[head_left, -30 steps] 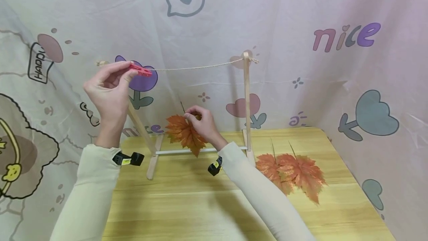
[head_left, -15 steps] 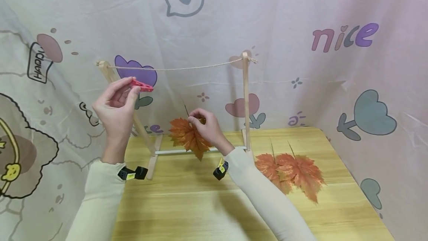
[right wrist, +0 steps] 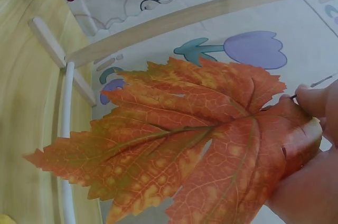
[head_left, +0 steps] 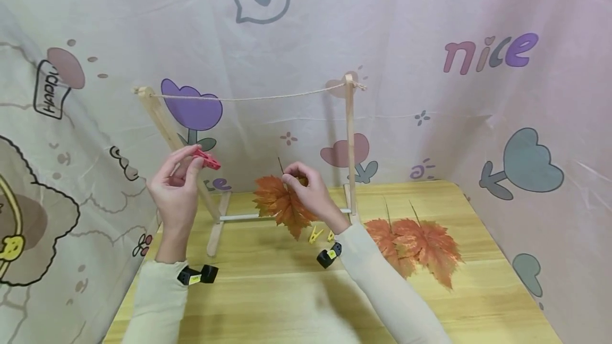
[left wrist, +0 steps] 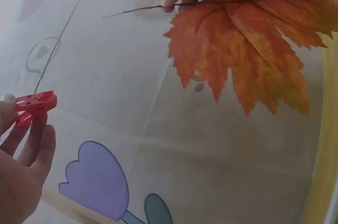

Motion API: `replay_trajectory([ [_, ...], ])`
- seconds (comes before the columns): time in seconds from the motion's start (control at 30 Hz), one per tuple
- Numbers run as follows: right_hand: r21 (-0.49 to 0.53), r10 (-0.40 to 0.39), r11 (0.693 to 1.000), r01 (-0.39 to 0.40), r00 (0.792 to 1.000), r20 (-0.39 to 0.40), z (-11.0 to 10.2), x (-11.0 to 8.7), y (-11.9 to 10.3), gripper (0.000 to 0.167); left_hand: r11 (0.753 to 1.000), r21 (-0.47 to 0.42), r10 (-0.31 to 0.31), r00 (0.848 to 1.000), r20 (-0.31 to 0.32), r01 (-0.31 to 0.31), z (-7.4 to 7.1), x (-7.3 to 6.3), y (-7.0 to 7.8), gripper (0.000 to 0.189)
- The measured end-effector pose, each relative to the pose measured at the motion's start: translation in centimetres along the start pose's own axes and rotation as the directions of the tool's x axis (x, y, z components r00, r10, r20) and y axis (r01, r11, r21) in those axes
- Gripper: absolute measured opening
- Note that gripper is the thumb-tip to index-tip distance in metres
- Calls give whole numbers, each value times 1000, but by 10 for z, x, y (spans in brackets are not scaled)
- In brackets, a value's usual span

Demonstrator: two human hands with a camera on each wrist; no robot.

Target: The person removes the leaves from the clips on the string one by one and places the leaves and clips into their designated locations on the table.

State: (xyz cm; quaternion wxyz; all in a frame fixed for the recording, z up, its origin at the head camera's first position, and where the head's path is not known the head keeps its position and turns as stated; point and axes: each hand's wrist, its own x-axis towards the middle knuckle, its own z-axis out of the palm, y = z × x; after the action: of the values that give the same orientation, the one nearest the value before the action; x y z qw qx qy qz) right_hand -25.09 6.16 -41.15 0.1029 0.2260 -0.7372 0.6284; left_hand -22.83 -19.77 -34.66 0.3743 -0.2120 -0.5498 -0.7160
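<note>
Left hand (head_left: 178, 195) raised in front of the slanted left post of a small wooden drying rack (head_left: 350, 142), thumb and forefinger pinching a small red plastic clothespin (head_left: 206, 159), other fingers loosely extended behind it. Right hand (head_left: 311, 195) just beside it toward the middle, fingertips pinched on the stem end of an orange artificial maple leaf (head_left: 283, 205), leaf hanging point-down above the rack's white bottom rail (head_left: 239, 217). Thin beige string (head_left: 253, 97) stretched between the tops of the two posts, well above both hands. Two small yellow clothespins (head_left: 316, 234) lying on the pale wooden tabletop (head_left: 287, 296) near the right wrist. Two more orange maple leaves (head_left: 421, 248) lying flat on the tabletop to the right of the rack. Cartoon-printed cloth backdrop (head_left: 430, 41) behind and at both sides.
</note>
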Motion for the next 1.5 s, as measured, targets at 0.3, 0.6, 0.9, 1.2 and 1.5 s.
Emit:
replay_trajectory([
  [0.3,-4,17,1000,-17,1000,-11,-12,-19,5,13,996,17,-84,996,5,84,-8,-30,-15,23],
  [0.6,-11,25,1000,-26,998,-55,-26,-36,7,14,977,154,-152,988,0,151,-14,-59,-29,17],
  [0.9,-10,90,996,-91,991,-95,-41,-57,14,14,963,153,-224,975,5,220,-19,-90,-43,19],
  [1.2,-18,110,993,-113,988,-107,-58,-74,21,14,946,150,-290,957,-13,288,-19,-116,-59,20],
  [1.5,-9,164,986,-167,977,-138,-78,-91,35,14,897,220,-387,921,-33,384,-17,-144,-71,16],
])
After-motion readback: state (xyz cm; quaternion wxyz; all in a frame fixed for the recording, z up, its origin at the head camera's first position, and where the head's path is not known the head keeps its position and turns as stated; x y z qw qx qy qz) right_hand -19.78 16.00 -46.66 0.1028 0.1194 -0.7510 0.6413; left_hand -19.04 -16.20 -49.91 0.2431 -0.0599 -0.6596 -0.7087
